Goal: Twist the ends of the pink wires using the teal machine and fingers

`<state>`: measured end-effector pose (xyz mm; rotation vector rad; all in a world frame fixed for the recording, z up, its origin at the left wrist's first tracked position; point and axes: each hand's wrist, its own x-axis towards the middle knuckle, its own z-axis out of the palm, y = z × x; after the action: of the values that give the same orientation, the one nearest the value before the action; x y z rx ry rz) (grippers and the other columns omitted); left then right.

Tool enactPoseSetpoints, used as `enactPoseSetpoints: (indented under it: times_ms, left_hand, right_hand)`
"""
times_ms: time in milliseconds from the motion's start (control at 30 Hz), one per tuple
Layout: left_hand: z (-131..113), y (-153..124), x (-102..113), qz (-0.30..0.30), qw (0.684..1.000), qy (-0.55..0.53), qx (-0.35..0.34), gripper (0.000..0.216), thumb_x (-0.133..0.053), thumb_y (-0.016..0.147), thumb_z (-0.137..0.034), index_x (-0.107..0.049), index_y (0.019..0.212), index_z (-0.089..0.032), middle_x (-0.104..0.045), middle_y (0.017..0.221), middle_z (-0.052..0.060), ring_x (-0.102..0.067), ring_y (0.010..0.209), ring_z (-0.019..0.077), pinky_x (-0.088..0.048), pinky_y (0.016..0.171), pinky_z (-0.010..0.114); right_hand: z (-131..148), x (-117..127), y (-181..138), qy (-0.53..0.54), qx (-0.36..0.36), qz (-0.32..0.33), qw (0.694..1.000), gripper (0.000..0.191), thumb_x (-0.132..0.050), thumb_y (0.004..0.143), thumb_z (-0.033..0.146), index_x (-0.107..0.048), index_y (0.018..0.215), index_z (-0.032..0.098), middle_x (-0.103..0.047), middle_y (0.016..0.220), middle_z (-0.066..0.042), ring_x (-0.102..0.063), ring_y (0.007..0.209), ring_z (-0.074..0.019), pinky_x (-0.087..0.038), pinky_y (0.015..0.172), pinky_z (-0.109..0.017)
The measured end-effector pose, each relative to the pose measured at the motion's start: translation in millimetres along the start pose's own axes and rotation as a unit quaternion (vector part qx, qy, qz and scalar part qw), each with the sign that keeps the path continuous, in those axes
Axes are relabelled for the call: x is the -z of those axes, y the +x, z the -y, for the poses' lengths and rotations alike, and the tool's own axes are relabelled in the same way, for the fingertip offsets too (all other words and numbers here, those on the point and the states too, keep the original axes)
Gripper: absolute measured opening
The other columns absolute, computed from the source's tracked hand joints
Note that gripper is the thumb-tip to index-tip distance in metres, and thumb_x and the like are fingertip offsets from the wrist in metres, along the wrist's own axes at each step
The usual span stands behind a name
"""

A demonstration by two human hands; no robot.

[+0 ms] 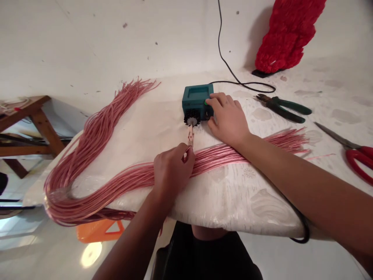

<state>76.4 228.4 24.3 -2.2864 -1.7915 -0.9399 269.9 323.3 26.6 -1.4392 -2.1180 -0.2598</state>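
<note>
A small teal box machine point(196, 98) with a black toothed wheel at its front sits mid-table. My right hand point(229, 118) rests against its right side, a fingertip on a green button. A short pink piece point(190, 136) sticks out from the wheel toward me. My left hand point(172, 171) is closed in a pinch on the near end of that pink piece, resting on a long bundle of pink wires point(96, 155) that crosses the table and loops off its left edge.
Green-handled pliers point(284, 109) and red-handled scissors point(354, 153) lie at the right. A black cable point(230, 68) runs from the box to the wall. A red fluffy object point(287, 35) stands at the back right. A wooden frame point(32, 124) stands left; an orange stool point(97, 230) below.
</note>
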Motion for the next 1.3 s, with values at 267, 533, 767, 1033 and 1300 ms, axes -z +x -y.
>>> enactPoseSetpoints:
  times_ms: [267, 533, 767, 1033, 1300]
  left_hand:
    - [0, 1, 2, 0.0, 1.0, 0.006, 0.006, 0.025, -0.058, 0.089, -0.025, -0.065, 0.066, -0.017, -0.048, 0.049, -0.004, -0.039, 0.047, 0.0094, -0.029, 0.055, 0.025]
    - [1, 0, 6, -0.001, 1.0, -0.012, 0.006, 0.025, -0.06, 0.089, -0.025, -0.064, 0.065, -0.016, -0.041, 0.048, -0.006, -0.037, 0.046, 0.0078, -0.03, 0.054, 0.024]
    - [1, -3, 11, -0.007, 1.0, -0.026, 0.005, 0.023, -0.062, 0.087, -0.022, -0.062, 0.065, -0.016, -0.039, 0.049, -0.007, -0.035, 0.048, 0.0068, -0.029, 0.053, 0.023]
    - [-2, -11, 22, -0.026, 0.998, -0.049, -0.016, 0.02, -0.064, 0.087, -0.017, -0.064, 0.067, -0.015, -0.04, 0.05, -0.008, -0.036, 0.047, 0.0054, -0.03, 0.05, 0.02]
    - [-17, -42, 47, -0.044, 0.986, -0.148, 0.056, 0.017, -0.064, 0.089, -0.017, -0.067, 0.073, -0.018, -0.055, 0.055, -0.007, -0.048, 0.05, 0.0067, -0.038, 0.053, 0.02]
  right_hand:
    - [0, 5, -4, -0.049, 0.034, 0.007, 0.998, 0.05, -0.051, 0.094, 0.018, -0.051, 0.143, 0.016, -0.05, 0.154, -0.019, -0.05, 0.122, -0.0406, -0.039, 0.092, -0.052]
    - [0, 3, -4, -0.048, 0.02, 0.015, 0.999, 0.053, -0.053, 0.091, 0.016, -0.051, 0.144, 0.016, -0.048, 0.157, -0.017, -0.053, 0.123, -0.0402, -0.042, 0.091, -0.051]
    - [0, 5, -5, -0.031, 0.019, 0.017, 0.999, 0.053, -0.053, 0.091, 0.015, -0.051, 0.144, 0.014, -0.048, 0.157, -0.018, -0.051, 0.124, -0.0395, -0.04, 0.093, -0.05]
    - [0, 2, -4, -0.039, 0.016, 0.011, 0.999, 0.054, -0.051, 0.089, 0.016, -0.05, 0.143, 0.016, -0.049, 0.155, -0.017, -0.053, 0.125, -0.04, -0.043, 0.094, -0.052]
    - [-3, -1, -2, -0.015, 0.01, -0.003, 1.0, 0.052, -0.05, 0.086, 0.019, -0.048, 0.137, 0.015, -0.052, 0.152, -0.019, -0.059, 0.121, -0.0386, -0.047, 0.095, -0.053]
